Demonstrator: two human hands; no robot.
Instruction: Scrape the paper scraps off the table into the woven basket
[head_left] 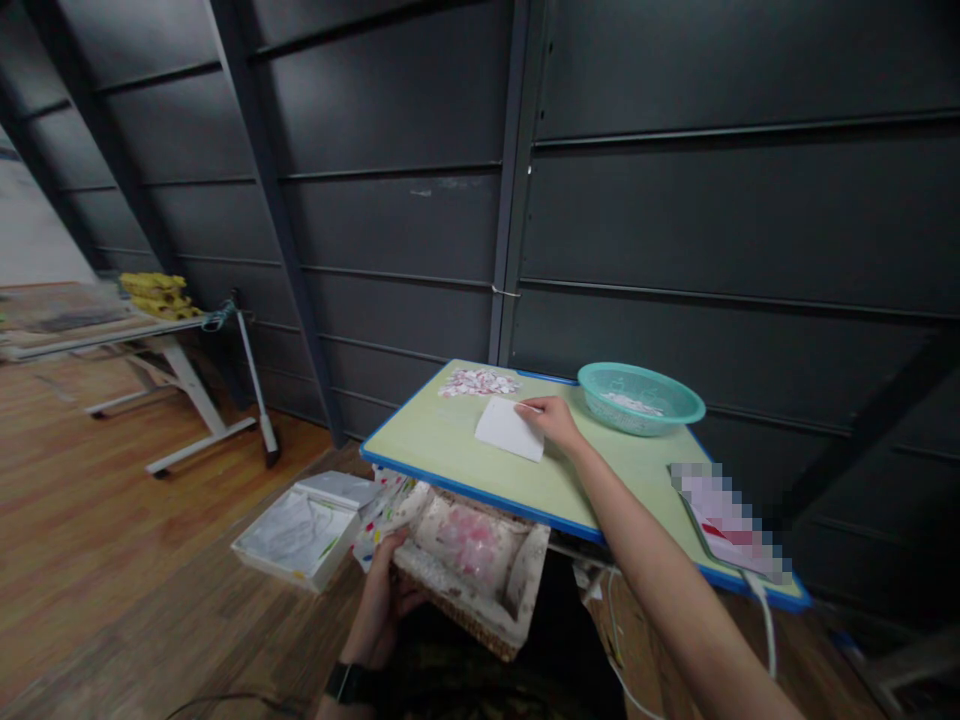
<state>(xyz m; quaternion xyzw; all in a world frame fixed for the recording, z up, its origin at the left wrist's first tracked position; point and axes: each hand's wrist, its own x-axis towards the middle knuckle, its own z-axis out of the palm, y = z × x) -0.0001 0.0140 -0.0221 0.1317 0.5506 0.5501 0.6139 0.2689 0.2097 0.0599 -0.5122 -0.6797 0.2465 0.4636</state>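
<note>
My right hand (551, 420) is over the small table (420, 435), its fingers closed on the edge of a white card (504, 430). Below the table's near edge, my left hand (388, 575) grips the left side of a lined wicker basket (517, 610) that is tilted toward me. Inside the basket lies a pinkish bundle in clear plastic (471, 537). Beyond the card, a pile of small white and red pieces (480, 382) rests on the tabletop. A teal colander (694, 405) at the back right contains more small white pieces (634, 403).
At the table's right end lies a phone (720, 515) with a white cable (766, 620) hanging down. An open white box (259, 555) is on the floor to the left. Farther left stands another table (191, 385) bearing yellow items (156, 295). Dark wall panels (390, 225) rise behind.
</note>
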